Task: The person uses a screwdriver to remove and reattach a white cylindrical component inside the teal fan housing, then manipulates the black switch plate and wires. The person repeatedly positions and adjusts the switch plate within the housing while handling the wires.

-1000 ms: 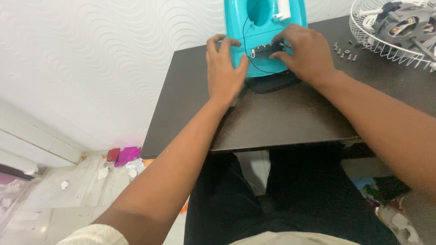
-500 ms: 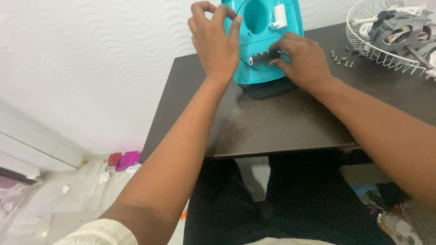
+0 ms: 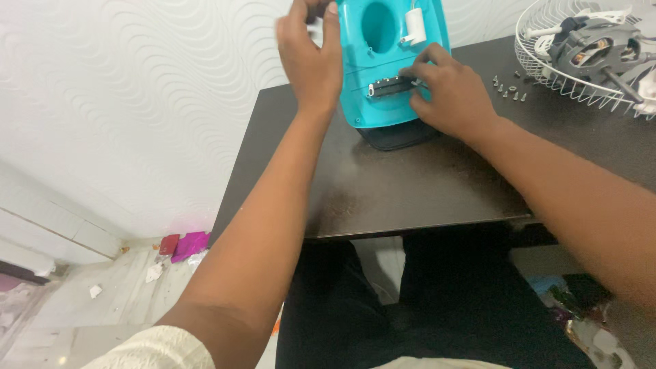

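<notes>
A turquoise plastic housing point(image 3: 383, 65) lies on the dark table point(image 3: 410, 184), its open inside facing up, with a round hole and a white capacitor-like part point(image 3: 414, 26) near the top. A black switch strip point(image 3: 393, 86) crosses its middle. My right hand point(image 3: 447, 96) rests on the housing's right side with fingertips on that strip. My left hand point(image 3: 311, 58) is raised at the housing's upper left edge, fingers curled around the rim; the fingertips are cut off by the frame top.
A white wire fan guard point(image 3: 581, 65) holding a grey motor point(image 3: 598, 48) sits at the table's back right. Several small screws point(image 3: 509, 89) lie between it and the housing. A black pad point(image 3: 396, 133) shows under the housing. Pink scraps point(image 3: 184, 244) lie on the floor at left.
My left hand has moved from the housing's lower left edge up to its upper left rim. My right hand has stayed on the switch strip.
</notes>
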